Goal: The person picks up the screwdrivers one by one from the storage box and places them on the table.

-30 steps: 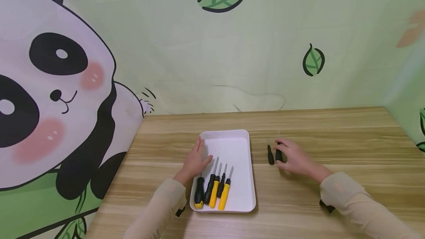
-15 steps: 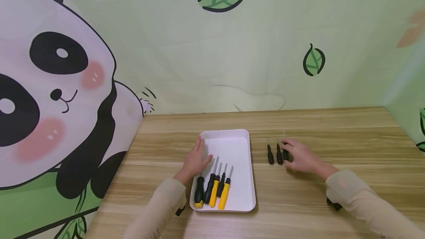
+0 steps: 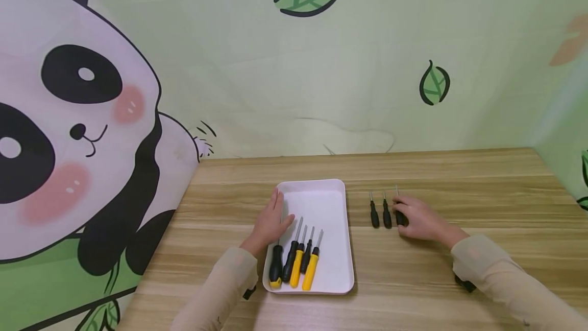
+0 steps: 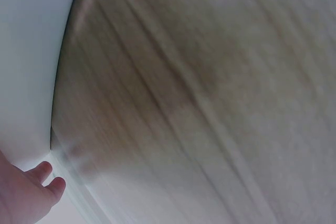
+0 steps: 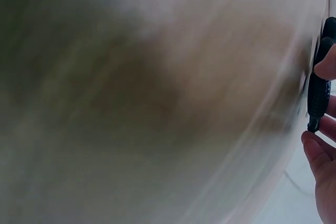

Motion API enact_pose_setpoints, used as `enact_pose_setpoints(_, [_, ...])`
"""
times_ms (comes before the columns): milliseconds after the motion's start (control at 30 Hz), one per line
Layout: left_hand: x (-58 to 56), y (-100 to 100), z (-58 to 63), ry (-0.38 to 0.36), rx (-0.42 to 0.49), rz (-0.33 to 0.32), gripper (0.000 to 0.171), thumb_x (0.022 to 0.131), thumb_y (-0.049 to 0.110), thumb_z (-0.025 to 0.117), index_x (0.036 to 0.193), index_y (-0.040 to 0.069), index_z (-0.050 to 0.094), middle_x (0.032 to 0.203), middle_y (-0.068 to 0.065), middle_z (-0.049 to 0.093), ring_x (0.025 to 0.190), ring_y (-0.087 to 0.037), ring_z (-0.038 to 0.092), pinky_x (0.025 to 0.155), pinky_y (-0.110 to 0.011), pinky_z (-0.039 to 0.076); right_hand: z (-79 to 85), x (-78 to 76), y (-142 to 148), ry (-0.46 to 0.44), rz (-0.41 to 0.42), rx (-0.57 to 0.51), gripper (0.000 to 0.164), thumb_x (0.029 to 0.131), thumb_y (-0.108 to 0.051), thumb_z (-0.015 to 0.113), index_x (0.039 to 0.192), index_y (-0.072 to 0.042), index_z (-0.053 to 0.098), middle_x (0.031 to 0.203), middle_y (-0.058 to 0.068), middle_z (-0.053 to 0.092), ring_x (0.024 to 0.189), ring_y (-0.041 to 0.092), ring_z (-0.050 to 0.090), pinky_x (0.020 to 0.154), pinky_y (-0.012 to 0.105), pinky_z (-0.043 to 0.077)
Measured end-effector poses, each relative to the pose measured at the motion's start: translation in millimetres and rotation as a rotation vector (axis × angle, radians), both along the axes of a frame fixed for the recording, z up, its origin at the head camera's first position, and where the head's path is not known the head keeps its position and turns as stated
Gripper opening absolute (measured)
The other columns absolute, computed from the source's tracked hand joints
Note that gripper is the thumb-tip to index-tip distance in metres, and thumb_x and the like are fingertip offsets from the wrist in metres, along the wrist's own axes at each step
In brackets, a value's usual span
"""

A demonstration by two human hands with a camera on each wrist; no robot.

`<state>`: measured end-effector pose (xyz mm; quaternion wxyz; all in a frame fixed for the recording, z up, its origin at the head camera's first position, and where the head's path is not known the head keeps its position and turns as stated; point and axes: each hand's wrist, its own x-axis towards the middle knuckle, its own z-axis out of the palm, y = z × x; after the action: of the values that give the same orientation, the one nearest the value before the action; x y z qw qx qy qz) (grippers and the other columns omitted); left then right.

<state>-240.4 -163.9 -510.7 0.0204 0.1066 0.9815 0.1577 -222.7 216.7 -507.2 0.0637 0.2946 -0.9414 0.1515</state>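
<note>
My right hand [image 3: 420, 220] holds a small black screwdriver [image 3: 401, 217] at the table, its shaft pointing away. In the right wrist view the thumb and fingers pinch this screwdriver's handle [image 5: 317, 95]. Just left of it, a black screwdriver [image 3: 387, 217] and another black screwdriver [image 3: 374, 217] lie parallel. My left hand [image 3: 271, 223] rests with extended fingers along the left rim of a white tray [image 3: 333, 259]. In the tray lie a large black screwdriver with a yellow end [image 3: 275, 265], a yellow screwdriver [image 3: 311, 270] and several others. The left wrist view shows only some fingertips [image 4: 55, 187] beside the tray.
The wood-grain table [image 3: 459, 188] meets a pale green backdrop [image 3: 367, 86] along its far edge. A large printed panda [image 3: 92, 132] covers the backdrop's left side.
My right hand has let go of a black screwdriver beside the leftmost one and moved slightly right, now holding a third in the row. The left hand and tray stay put.
</note>
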Motion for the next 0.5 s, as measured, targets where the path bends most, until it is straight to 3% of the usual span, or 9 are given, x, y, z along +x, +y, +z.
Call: enact_pose_setpoints(500, [0.4,0.3,-0.2,0.005,0.004,-0.005,0.074,0.088,0.041,0.047,0.141,0.001,0.014,0.149,-0.013,0.006,0.129,-0.032,0.03,0.103,-0.043,0.03,-0.7,-3.8,0.4,-0.112,-0.036,-0.004,0.044,0.065,-0.016,0.063,0.104,0.005,0.06,0.12,0.023,0.051,0.112,0.039,0.046,0.092,0.05,0.038])
